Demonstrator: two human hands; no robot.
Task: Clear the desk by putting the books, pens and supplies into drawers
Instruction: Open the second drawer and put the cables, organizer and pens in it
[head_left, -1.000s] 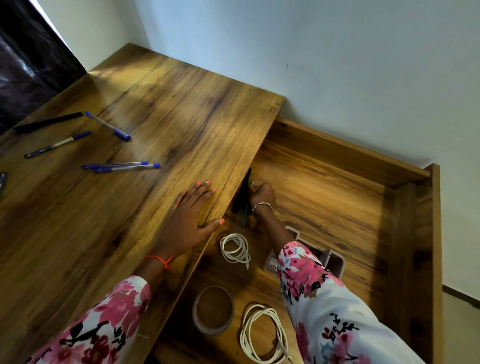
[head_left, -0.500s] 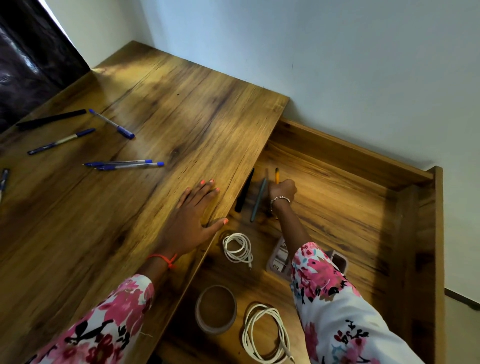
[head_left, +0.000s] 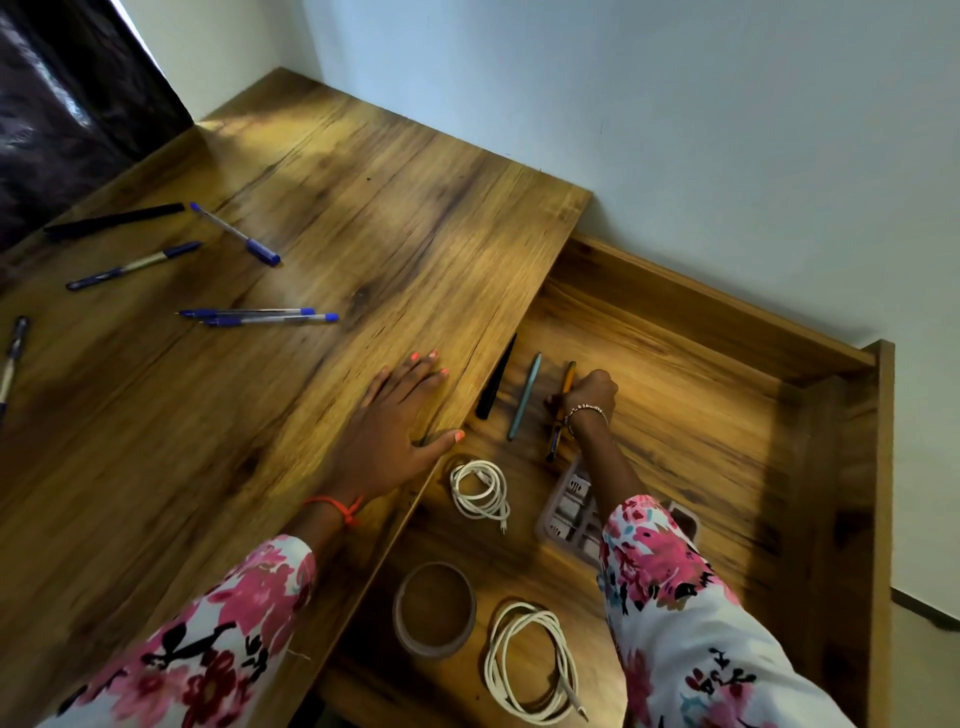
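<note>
In open drawer (head_left: 727, 415), right hand (head_left: 587, 395) setting down yellow pen (head_left: 563, 400), fingers clamped on barrel, long axis lying parallel beside teal pen (head_left: 524, 397). Left hand (head_left: 395, 431) resting flat on counter (head_left: 311, 182), fingers apart, nearer to remaining blue pens (head_left: 260, 316) lying leftward.

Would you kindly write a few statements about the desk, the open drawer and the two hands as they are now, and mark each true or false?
1. The left hand lies flat on the desk top. True.
2. The right hand is on a white cable. False: it is on the orange pen in the drawer.
3. Several blue pens remain on the desk. True.
4. The tape roll sits on the desk top. False: it lies in the drawer.
</note>
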